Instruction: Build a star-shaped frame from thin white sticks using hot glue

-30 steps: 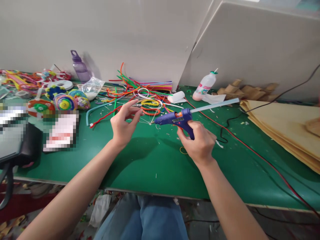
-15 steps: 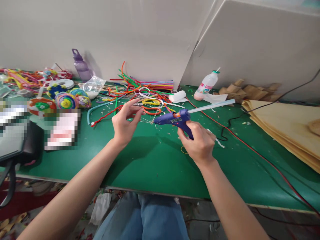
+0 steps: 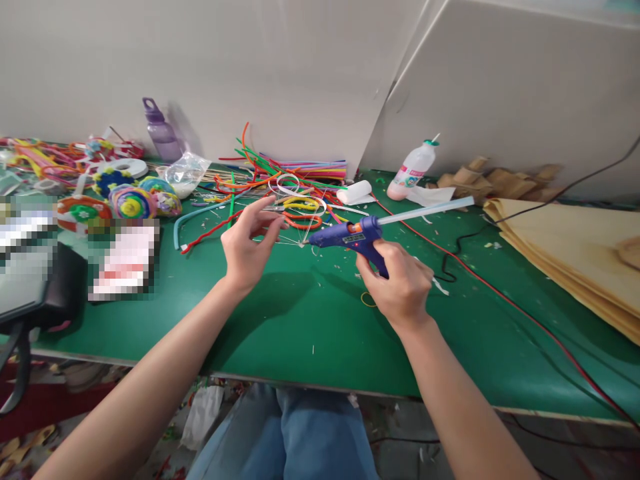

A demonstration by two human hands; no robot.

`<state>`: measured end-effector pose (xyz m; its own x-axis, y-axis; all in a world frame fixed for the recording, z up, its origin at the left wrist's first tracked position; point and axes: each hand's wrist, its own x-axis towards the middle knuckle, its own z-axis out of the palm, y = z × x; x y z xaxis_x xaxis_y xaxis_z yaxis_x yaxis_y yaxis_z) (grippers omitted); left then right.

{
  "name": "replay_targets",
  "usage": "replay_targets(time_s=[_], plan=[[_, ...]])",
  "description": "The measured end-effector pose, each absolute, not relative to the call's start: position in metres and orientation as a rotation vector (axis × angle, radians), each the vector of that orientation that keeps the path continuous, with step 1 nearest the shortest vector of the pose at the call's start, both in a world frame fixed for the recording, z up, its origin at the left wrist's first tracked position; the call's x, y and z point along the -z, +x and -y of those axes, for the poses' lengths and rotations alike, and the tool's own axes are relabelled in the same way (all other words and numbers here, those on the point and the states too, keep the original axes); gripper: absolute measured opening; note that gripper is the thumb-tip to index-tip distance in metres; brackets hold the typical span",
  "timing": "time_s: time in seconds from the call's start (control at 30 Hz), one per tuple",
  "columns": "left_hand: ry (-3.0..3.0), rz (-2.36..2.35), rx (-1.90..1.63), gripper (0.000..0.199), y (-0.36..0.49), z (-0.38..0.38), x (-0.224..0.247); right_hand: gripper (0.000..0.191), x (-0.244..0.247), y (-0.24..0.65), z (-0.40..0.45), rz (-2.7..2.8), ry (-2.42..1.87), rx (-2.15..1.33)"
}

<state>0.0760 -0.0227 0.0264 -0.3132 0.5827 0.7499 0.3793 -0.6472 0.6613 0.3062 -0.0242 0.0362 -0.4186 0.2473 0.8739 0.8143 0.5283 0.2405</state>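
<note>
My right hand (image 3: 404,283) is wrapped round the grip of a blue hot glue gun (image 3: 345,235), with a long clear glue stick (image 3: 427,210) poking out of its back. The nozzle points left and meets, or nearly meets, a corner of a thin pale frame (image 3: 301,244) of fine sticks or wires. Pinched between the thumb and fingers of my left hand (image 3: 251,240) is the left part of this frame; the exact grip is partly hidden. Behind the frame lie coloured pipe cleaners (image 3: 300,170) and a white loop of strip (image 3: 289,183).
A purple bottle (image 3: 163,133), colourful round craft pieces (image 3: 133,202) and a black case (image 3: 60,287) are on the left. Toward the right stand a drink bottle (image 3: 414,170) and stacked brown paper (image 3: 575,260). A red cable (image 3: 493,287) crosses the green table (image 3: 320,333).
Both hands hold nearly the same pose. The glue gun has shifted very slightly right, its nozzle still at the frame's corner.
</note>
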Motion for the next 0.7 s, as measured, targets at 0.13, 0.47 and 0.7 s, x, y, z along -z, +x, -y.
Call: replay_targets(time_s=[0.13,0.47,0.7], plan=[[1.671,-1.212,-2.111,0.031,0.075,0.023,-0.028,0.021,-0.035,0.308,0.023,1.929,-0.878,0.839],[1.445,-1.103,-2.213,0.031,0.064,0.011,-0.030,0.035,-0.036,0.310,0.013,1.618,-1.506,0.404],[1.384,-0.998,-2.171,0.030,0.056,0.006,-0.027,0.035,-0.045,0.330,0.001,1.646,-2.120,0.151]])
